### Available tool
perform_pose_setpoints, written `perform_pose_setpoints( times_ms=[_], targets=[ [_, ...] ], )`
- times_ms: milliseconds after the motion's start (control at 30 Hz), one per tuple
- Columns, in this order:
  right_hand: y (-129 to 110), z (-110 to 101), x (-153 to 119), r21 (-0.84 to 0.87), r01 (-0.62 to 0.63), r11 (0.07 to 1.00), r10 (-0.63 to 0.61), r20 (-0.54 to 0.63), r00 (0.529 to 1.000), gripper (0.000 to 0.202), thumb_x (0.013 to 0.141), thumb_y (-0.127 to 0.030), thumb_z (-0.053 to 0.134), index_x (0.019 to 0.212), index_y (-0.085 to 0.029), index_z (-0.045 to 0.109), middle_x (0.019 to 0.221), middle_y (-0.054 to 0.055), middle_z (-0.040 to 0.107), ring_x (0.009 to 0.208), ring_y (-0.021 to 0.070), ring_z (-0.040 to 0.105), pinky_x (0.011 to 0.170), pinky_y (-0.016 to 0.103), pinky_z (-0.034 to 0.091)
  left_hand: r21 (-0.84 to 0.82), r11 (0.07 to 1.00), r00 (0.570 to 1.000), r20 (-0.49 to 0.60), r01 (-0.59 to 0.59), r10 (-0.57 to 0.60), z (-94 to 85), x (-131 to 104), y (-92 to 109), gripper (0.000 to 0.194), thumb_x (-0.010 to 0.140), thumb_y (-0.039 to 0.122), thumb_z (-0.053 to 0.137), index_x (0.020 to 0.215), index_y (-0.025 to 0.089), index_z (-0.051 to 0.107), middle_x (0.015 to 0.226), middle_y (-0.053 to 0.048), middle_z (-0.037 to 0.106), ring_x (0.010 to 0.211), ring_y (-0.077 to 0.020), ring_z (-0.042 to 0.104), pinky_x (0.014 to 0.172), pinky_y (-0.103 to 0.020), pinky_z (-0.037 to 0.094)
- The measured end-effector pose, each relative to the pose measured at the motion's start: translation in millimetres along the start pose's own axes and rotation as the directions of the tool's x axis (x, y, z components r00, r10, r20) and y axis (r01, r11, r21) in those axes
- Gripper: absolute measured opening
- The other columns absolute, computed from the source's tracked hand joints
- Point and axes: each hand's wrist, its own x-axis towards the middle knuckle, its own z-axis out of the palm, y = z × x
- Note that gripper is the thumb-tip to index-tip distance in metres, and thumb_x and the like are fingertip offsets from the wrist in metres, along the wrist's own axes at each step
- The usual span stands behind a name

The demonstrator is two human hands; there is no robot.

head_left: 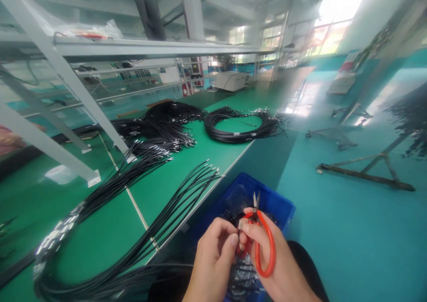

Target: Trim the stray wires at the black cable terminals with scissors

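Cable ends trimmed over the blue bin

Many black cables (pixel 140 222) lie on the green bench (pixel 100 231), seemingly more waiting. The left hand (pixel 213 262) pinches a cable end (pixel 239 225) at its fingertips; the right hand (pixel 276 266) grasps orange snips (pixel 263 244), blades just above that end.

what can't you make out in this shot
Head view only:
- What the left hand pinches: hidden by its own fingertips, against the right hand.
- Scissors: lower loops partly behind the right hand's fingers.
- Blue bin: contents dark, blocked by both hands.
- Cables: cut off at the bottom edge.
- Far end of the table: blurred.
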Motion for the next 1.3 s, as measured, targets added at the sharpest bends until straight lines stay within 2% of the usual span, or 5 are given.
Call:
perform_pose_setpoints(
  times_ms=[400,700,867,1000,1300],
  targets=[
    [6.4,2.0,-0.5,0.028,0.05,0.998,-0.052,0.1,0.994,0.014,0.083,-0.014,0.055,0.096,-0.021,0.051,0.066,-0.003,0.056,0.059,0.0133,0.052,0.057,0.025,0.041,-0.459,0.878,0.99,0.046,0.138,-0.131,-6.1,12.9,11.6,0.016,0.079,0.024,0.059,0.069,0.013,0.054,0.055,0.0,0.057,0.05,-0.0094,0.047,0.053,-0.02,0.039],
    [-1.1,5.4,-4.3,0.072,0.03,0.997,-0.038,0.112,0.993,0.014,0.084,-0.011,0.053,0.094,-0.021,0.053,0.069,-0.001,0.059,0.062,0.013,0.052,0.059,0.024,0.042,-0.436,0.895,0.994,0.077,0.1,-0.073,-8.1,12.1,7.7,0.014,0.08,0.021,0.057,0.069,0.015,0.052,0.059,0.002,0.053,0.055,-0.0105,0.048,0.057,-0.022,0.04],
    [-1.6,6.6,-4.2,0.093,-0.015,0.996,0.008,0.074,0.997,0.013,0.083,-0.011,0.055,0.093,-0.02,0.055,0.07,-0.001,0.06,0.062,0.0127,0.052,0.061,0.024,0.044,0.065,0.992,0.99,-0.086,-0.107,0.112,-13.9,7.7,9.8,0.013,0.082,0.016,0.051,0.092,0.019,0.06,0.078,-0.002,0.059,0.064,-0.0129,0.056,0.061,-0.022,0.045],
    [-4.3,10.4,-4.5,0.103,-0.02,0.994,0.013,0.067,0.998,0.012,0.083,-0.012,0.057,0.092,-0.02,0.055,0.07,0.0,0.061,0.062,0.0124,0.053,0.059,0.023,0.045,0.511,0.797,0.926,-0.007,-0.321,0.378,-18.9,3.8,12.1,0.02,0.085,0.013,0.048,0.084,0.022,0.065,0.093,-0.005,0.06,0.077,-0.0154,0.06,0.069,-0.022,0.045],
    [-2.9,16.5,-4.8,0.032,0.019,0.999,-0.021,0.04,0.999,0.016,0.082,-0.013,0.055,0.096,-0.02,0.05,0.064,-0.003,0.056,0.058,0.0117,0.049,0.055,0.022,0.04,0.036,0.999,0.999,0.043,-0.013,0.012,-18.6,0.5,11.7,0.003,0.079,0.018,0.058,0.078,0.017,0.06,0.07,0.0,0.063,0.065,-0.0145,0.058,0.063,-0.021,0.045]
  ],
)
